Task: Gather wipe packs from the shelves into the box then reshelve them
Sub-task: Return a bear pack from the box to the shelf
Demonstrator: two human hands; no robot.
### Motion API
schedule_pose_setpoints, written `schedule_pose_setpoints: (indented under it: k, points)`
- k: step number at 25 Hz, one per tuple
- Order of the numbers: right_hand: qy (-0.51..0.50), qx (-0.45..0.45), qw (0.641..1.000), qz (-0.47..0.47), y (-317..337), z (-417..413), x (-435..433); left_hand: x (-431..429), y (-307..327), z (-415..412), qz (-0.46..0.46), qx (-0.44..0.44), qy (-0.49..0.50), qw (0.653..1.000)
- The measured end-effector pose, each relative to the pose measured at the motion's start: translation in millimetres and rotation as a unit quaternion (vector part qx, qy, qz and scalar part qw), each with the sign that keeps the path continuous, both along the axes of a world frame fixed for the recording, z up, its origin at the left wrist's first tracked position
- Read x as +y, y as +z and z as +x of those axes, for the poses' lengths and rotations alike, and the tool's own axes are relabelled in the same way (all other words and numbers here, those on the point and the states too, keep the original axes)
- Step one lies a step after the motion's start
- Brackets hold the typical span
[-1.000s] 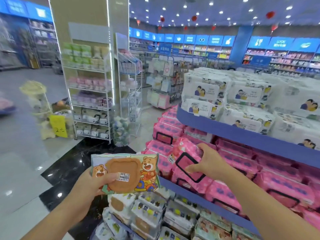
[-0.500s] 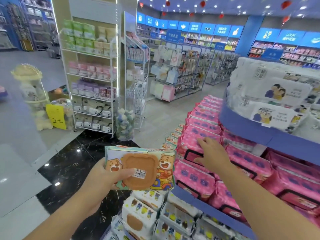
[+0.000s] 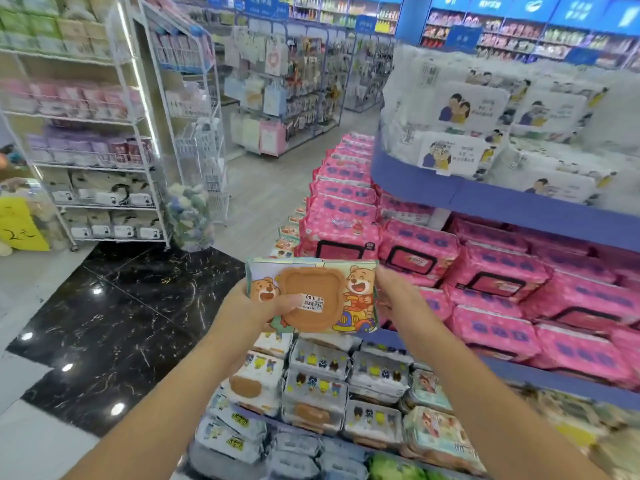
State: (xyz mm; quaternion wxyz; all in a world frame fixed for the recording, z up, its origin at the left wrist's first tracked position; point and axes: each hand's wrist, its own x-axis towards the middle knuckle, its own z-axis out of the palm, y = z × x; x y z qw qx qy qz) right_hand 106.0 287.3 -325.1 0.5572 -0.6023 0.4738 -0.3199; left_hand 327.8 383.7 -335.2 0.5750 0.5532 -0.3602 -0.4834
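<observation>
Grips the left end of a bear-print wipe pack [image 3: 318,292] with the left hand [image 3: 242,310], thumb laid across the brown bear-shaped lid right beside a white price sticker [image 3: 312,303], other fingers hidden behind. Holds the pack's right end with the right hand [image 3: 398,289], fingers curled round the edge next to the laughing bear. Carries the pack level, printed face toward the camera, in the air in front of the display stand, above its lowest tier and just left of the pink stacks. Shows both forearms bare, reaching up from the bottom of the view. Finds, under the pack, a low shelf crammed with white packs [image 3: 318,375] bearing small cartoon figures, some with the same brown lid. Meets, to the right, pink packs [image 3: 498,271] with black-framed flaps, piled in rows along the middle tier and running away toward the aisle. Sees above them a blue shelf edge [image 3: 485,199] and, on top, white bundles [image 3: 485,109] printed with cartoon couples. Takes in, on the left, glossy black marble floor [image 3: 121,306] with light reflections, then a white wire rack [image 3: 104,133] loaded with green, pink, purple and cream goods, and a yellow handwritten sign [image 3: 17,226] at the far left edge. Ends in blurred aisles of hanging goods and blue signboards far back.
</observation>
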Motion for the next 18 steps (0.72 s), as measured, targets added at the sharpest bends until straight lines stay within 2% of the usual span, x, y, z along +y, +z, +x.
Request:
schedule_pose_setpoints:
  k: [2,4,8,13,18]
  points:
    - [-0.013,-0.072,0.995,0.068,-10,-26,18,-5,-6,-24,0.007,-0.015,-0.030,0.999]
    - [-0.028,-0.094,0.992,0.078,-22,-52,31,-7,-14,-45,0.028,-0.048,-0.054,0.997]
    - [-0.040,-0.016,0.998,0.049,-59,-110,68,13,-49,-87,0.069,-0.099,-0.120,0.985]
    - [0.018,-0.035,0.992,0.121,-93,-169,110,53,-111,-125,0.116,-0.153,-0.188,0.963]
    - [0.056,-0.008,0.981,0.186,-144,-204,94,38,-153,-148,0.173,-0.165,-0.244,0.940]
